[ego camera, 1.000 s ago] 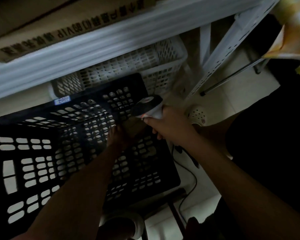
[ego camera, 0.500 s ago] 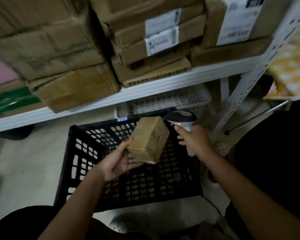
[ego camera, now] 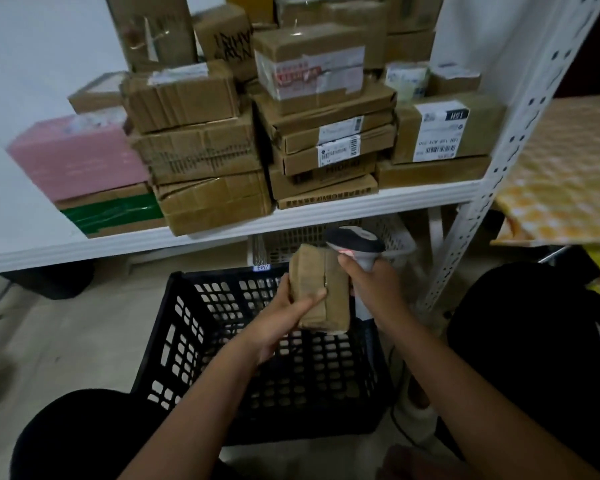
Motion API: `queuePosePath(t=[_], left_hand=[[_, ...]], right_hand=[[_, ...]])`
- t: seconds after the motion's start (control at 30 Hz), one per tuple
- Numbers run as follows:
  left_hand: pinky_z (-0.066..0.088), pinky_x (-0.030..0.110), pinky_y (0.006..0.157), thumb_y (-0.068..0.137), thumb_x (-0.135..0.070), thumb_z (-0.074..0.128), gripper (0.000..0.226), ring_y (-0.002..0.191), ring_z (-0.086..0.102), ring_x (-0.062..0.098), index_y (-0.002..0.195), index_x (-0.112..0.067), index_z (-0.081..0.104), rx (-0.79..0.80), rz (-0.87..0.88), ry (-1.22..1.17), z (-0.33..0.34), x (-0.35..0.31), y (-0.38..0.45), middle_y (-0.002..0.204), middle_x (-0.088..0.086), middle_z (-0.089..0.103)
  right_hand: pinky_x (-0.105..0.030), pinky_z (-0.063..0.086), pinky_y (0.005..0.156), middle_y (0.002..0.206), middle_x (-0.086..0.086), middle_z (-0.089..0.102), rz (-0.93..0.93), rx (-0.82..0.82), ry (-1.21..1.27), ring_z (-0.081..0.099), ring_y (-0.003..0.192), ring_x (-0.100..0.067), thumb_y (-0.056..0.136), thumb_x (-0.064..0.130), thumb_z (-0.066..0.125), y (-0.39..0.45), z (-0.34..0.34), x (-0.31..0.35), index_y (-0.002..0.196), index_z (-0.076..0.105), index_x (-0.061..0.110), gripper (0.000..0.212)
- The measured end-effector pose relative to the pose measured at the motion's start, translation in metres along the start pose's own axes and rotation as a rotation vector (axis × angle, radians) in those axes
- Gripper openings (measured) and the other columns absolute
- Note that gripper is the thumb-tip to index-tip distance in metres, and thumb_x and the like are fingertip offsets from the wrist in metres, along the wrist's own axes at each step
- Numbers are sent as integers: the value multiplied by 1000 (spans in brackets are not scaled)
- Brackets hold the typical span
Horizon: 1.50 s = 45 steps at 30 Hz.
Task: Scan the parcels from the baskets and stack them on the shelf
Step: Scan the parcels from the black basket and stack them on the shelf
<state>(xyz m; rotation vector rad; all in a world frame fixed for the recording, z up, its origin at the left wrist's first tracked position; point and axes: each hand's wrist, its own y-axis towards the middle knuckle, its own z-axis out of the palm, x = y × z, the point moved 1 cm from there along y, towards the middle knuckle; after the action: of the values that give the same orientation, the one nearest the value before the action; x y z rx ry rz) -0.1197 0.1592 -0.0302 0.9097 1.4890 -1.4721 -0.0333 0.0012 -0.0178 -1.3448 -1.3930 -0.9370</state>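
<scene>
— What have we got in our left hand (ego camera: 282, 320)?
— The small brown parcel (ego camera: 321, 289); thumb across its face, fingers curled behind, above the black basket (ego camera: 194, 327).
— And just right of that grip?
— Our right hand (ego camera: 373, 289) is wrapped round the scanner (ego camera: 355, 242) handle, its red-lit head touching the parcel's top corner. Beyond both, the white shelf (ego camera: 201, 233) carries stacked boxes (ego camera: 205, 157).
</scene>
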Motion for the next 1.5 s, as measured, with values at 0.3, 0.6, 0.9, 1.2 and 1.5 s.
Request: queuePosePath(t=[0.3,0.6,0.9,1.2,1.5], left_hand=[[50,58,97,101,-40,49,48,126,58,40,141,-13,51,57,-113,-598,-13,11,-5,134,22,62],[52,42,103,77,-39,79,76,112,69,22,142,-27,41,-56,-30,-230,-4,7,2,125,4,70],[46,48,109,77,-26,84,64,121,63,27,134,-15,55,-119,-19,-286,-16,3,9,119,5,73],[47,55,106,71,-18,88,80,114,67,30,138,-12,44,-146,109,-315,-11,-8,22,119,11,72],[43,48,111,64,-25,93,96,119,65,24,143,-12,40,-116,162,-295,-13,-3,16,125,7,70]], right_hand=[[-28,55,65,88,-1,72,58,16,142,69,80,-14,90,31,70,-2,-8,5,96,70,14,18],[-52,61,76,88,-4,77,13,89,172,74,83,-23,66,59,71,-3,-6,3,91,72,18,48],[-37,62,73,85,-12,75,-70,132,107,75,77,-23,93,25,67,-2,-39,54,97,69,12,15],[-32,57,56,62,-15,65,-50,292,65,66,49,-23,95,20,64,-35,-76,117,90,65,5,16],[-26,52,49,61,-15,64,-53,356,-28,64,46,-20,96,21,61,-55,-79,133,94,63,3,18]])
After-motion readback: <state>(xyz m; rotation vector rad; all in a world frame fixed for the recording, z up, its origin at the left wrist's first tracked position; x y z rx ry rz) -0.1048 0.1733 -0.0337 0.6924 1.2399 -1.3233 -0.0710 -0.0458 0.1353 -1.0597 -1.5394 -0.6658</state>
